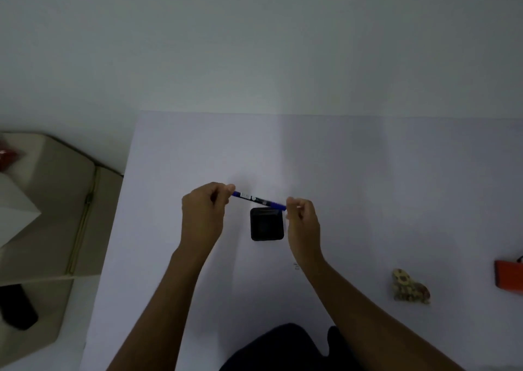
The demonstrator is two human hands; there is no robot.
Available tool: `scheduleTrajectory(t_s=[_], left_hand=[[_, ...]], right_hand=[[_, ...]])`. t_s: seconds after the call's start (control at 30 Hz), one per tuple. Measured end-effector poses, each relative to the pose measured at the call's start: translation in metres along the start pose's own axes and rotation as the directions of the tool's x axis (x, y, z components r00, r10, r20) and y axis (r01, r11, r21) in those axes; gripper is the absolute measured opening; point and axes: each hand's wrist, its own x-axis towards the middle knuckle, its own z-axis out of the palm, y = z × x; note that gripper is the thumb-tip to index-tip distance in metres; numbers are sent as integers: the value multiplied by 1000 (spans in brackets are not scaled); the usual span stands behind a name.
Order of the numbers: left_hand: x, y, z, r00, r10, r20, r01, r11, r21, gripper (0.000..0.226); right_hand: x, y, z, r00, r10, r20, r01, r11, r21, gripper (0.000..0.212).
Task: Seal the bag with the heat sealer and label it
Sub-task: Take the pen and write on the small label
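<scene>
I hold a blue marker pen (259,200) level above the white table (368,186), one end in each hand. My left hand (205,215) grips its left end and my right hand (302,223) pinches its right end. Just below the pen stands a black square pen holder (267,225). A small clear bag of patterned pieces (409,287) lies on the table at the right. At the far right edge sits an orange device (508,280), partly cut off by the frame.
A beige cabinet or side table (56,201) stands left of the table, with a white box (14,201) and something red (8,155) on it. A black object (17,308) lies on its lower shelf. A pale wall runs behind.
</scene>
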Motion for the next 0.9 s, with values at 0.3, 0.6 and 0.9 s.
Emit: scheduleTrajectory(t_s=[0.3,0.6,0.9], left_hand=[[-11,-46,61,965,-102,240,49,975,217,35],[10,-59,49,989,-78,126,53,980,189,40],[-6,-58,83,983,-41,180,8,983,183,35]], right_hand=[[-10,56,9,998,59,4,-57,973,-225,15],[-1,54,10,995,100,-17,-102,979,-178,10],[3,50,15,992,124,-9,-124,985,-119,15]])
